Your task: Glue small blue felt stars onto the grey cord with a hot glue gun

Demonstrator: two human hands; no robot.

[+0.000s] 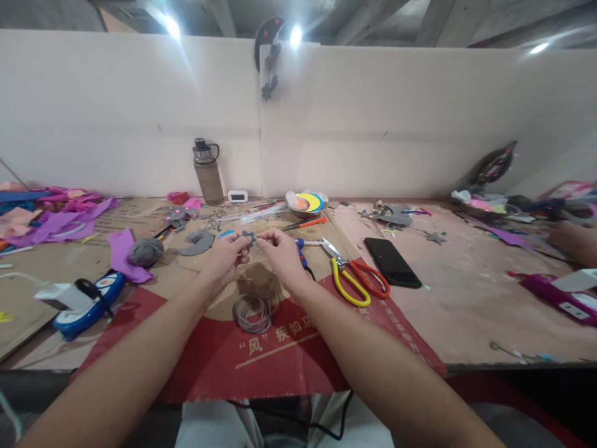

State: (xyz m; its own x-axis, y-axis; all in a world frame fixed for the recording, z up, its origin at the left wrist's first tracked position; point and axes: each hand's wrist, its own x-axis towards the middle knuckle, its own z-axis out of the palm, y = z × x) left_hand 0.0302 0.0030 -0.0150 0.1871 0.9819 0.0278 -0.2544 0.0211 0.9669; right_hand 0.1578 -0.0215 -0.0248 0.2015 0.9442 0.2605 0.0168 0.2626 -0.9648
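Note:
My left hand (228, 254) pinches a small dark grey felt star (250, 236) above the work surface. Fingertips of my right hand (280, 252) are pinched together at the star's right edge; any fine thread between them is too small to make out. A loose coil of grey cord (253, 313) lies below my hands. Just left of them is a grey felt crescent (196, 242). Partly behind my right wrist is a blue glue gun (302, 252), and scissors (345, 274) with one yellow and one red handle lie open beside it.
A black phone (392, 262) lies right of the scissors. On the left are a grey yarn ball (145, 252), purple felt (124, 249) and a blue power strip (91, 308). A bottle (208, 174) stands by the wall. Another person's hand (576, 239) shows far right.

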